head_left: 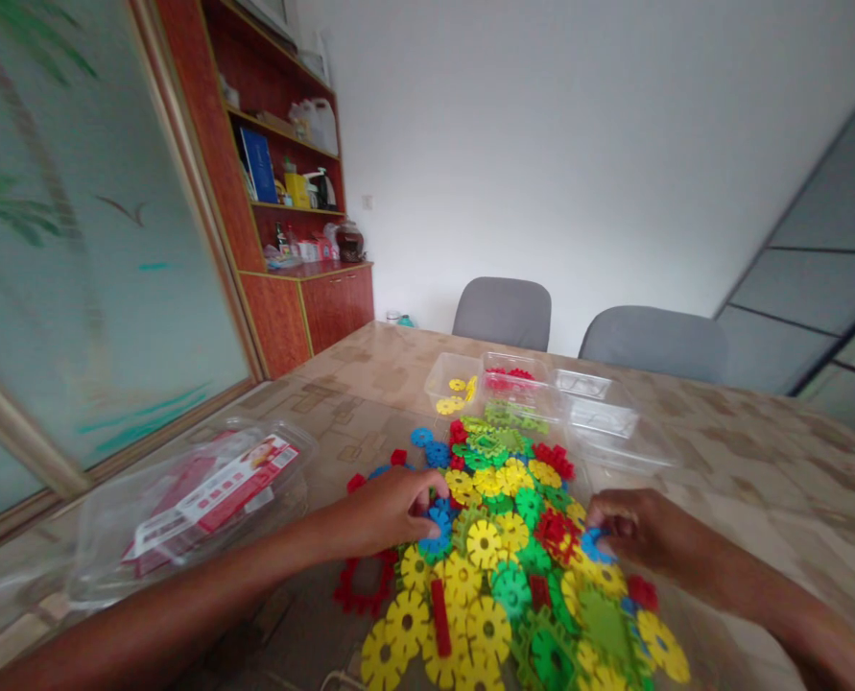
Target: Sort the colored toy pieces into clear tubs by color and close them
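A heap of flat plastic gear pieces [513,537] in yellow, green, red and blue lies on the patterned table [744,480] in front of me. My left hand [391,509] rests on the heap's left side, fingers curled onto a blue gear piece [438,526]. My right hand [639,526] sits at the heap's right side, fingers pinched on another blue gear piece [594,545]. A red frame piece [361,583] lies under my left wrist.
Clear plastic trays [534,389] behind the heap hold a few yellow and red pieces. A clear lid with a red-and-white label [203,499] lies at the left. Two grey chairs [503,312] stand beyond the table; a wooden shelf unit [283,192] stands at the back left.
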